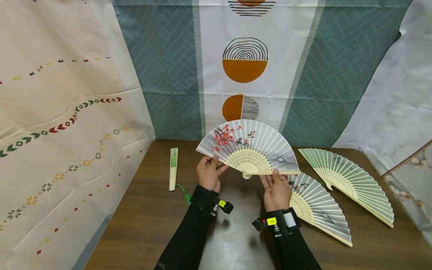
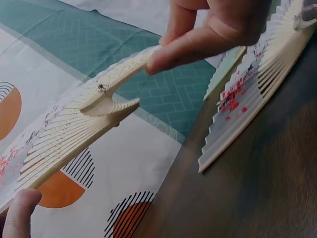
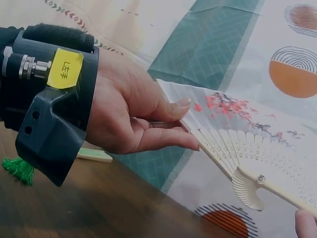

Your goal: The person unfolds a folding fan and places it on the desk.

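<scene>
Two hands hold one spread fan (image 1: 249, 148) up above the middle of the table (image 1: 141, 221). The left hand (image 1: 209, 173) pinches the fan's left outer stick between thumb and fingers, and the right hand (image 1: 276, 189) pinches the right outer stick near the rivet. The fan's arc faces up and away toward the far backdrop (image 1: 244, 67); its rivet end points down and near, and its long axis runs left to right, the right end a little lower. Red blossoms sit on its left half.

Lying flat on the table to the right, just past the right hand, is a second open fan (image 1: 320, 208) with similar red flowers. Farther right lies a green open fan (image 1: 351, 183). On the left, well apart from the hands, a closed fan (image 1: 173, 168) lies with its long axis running near to far and a green tassel (image 1: 183, 193) at its near end.

The left wrist view shows the rivet (image 2: 101, 88) from below and the right hand's fingertips (image 2: 163, 58) on the stick. The right wrist view shows the left hand's thumb (image 3: 173, 106) on top of the stick and the fingers under it, which the head view does not resolve.
</scene>
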`<act>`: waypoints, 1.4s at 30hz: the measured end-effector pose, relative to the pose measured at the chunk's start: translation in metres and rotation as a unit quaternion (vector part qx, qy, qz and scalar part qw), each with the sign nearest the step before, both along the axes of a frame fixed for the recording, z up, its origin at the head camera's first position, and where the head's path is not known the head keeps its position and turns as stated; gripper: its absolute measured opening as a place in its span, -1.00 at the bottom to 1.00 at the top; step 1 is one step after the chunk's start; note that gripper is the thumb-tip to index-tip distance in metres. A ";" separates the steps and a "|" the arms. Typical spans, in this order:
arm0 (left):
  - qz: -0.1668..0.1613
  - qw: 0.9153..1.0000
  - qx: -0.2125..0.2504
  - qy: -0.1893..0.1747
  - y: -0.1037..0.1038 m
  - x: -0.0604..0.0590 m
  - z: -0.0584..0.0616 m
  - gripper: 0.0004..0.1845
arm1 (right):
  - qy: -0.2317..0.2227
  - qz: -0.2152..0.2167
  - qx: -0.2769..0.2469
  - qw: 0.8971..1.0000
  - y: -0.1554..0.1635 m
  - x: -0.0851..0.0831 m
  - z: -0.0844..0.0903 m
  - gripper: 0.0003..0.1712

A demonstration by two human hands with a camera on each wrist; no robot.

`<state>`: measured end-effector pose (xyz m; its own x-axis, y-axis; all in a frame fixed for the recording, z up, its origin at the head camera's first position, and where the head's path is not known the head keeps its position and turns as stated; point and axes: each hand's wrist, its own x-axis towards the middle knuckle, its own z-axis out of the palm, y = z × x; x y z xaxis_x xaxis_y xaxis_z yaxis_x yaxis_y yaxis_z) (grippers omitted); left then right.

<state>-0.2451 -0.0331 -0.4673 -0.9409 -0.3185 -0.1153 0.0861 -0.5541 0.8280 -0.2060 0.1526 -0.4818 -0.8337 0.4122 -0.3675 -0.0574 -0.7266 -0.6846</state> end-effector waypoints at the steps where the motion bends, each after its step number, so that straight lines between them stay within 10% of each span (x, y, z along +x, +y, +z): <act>1: 0.000 1.000 0.002 0.001 0.000 0.000 -0.001 -0.91 | -0.001 0.000 -0.003 1.000 0.000 0.000 0.000 -0.81; 27: -0.007 0.998 0.066 -0.006 0.004 0.000 -0.008 -0.68 | 0.010 -0.002 -0.074 0.997 0.006 0.001 0.000 -0.82; 42: -0.034 0.998 0.023 -0.045 -0.048 0.023 -0.029 -0.71 | -0.029 0.130 -0.016 0.991 -0.002 0.064 -0.013 -0.73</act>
